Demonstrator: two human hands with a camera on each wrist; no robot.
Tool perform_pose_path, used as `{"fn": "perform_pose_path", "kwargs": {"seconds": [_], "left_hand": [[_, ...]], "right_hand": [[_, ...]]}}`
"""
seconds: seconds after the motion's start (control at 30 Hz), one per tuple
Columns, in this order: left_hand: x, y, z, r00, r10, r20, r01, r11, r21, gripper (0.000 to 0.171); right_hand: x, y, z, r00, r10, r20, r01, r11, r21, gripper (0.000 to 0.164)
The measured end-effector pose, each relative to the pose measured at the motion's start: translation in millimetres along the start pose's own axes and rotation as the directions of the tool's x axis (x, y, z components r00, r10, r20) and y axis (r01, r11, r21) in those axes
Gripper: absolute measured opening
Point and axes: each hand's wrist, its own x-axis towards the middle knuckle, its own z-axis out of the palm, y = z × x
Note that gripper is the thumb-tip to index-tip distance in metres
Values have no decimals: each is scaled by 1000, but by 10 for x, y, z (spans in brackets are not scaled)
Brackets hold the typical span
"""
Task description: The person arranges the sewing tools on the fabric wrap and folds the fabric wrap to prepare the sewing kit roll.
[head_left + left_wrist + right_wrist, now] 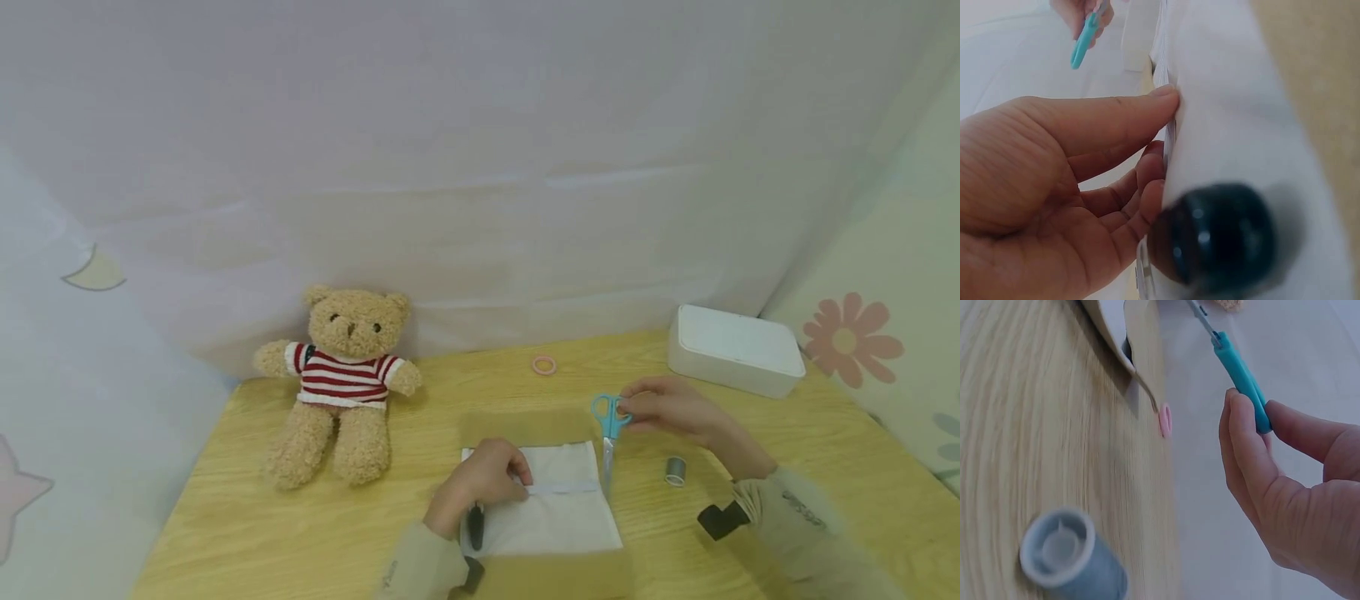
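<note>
A white cloth piece (551,529) with a pale strip (566,487) across it lies on a brown mat. My left hand (487,479) pinches the white fabric between thumb and fingers, as the left wrist view shows; whether the strip is also caught, I cannot tell. Beside that wrist is a black rounded object (476,527), blurred in the left wrist view (1225,237). My right hand (663,407) holds turquoise-handled scissors (611,423) by one handle loop, thumb against fingers. Their blades point toward me at the cloth's right edge. A grey thread spool (675,472) stands below the right hand.
A teddy bear (347,379) in a striped sweater sits at the back left of the wooden table (247,517). Near the back edge lies a pink ring (543,365). A white box (738,350) occupies the back right, and a pale curtain (480,167) hangs behind.
</note>
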Motion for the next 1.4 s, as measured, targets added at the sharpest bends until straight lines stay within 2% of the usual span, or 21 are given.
{"fn": "perform_pose_path", "kwargs": {"seconds": [0.47,0.7,0.9,1.17,1.3,1.4], "left_hand": [[-19,45,-14,1000,-27,-2,27,1000,16,12],[1,37,-5,1000,-23,-3,23,999,37,13],[13,20,0,1000,-5,-4,5,999,40,14],[17,22,7,1000,1,10,-1,1000,31,14],[13,20,5,1000,-8,12,7,999,37,15],[16,8,6,1000,-11,13,10,999,44,15]], "right_hand": [[332,3,305,998,57,-24,-55,994,93,36],[410,-24,385,997,74,-24,-71,988,137,28],[464,-56,443,994,88,-70,-75,983,167,22],[517,-71,487,989,100,-109,-68,962,264,19],[544,-50,512,991,75,-107,-46,968,247,22],[572,-5,557,994,68,-88,-50,979,198,23]]}}
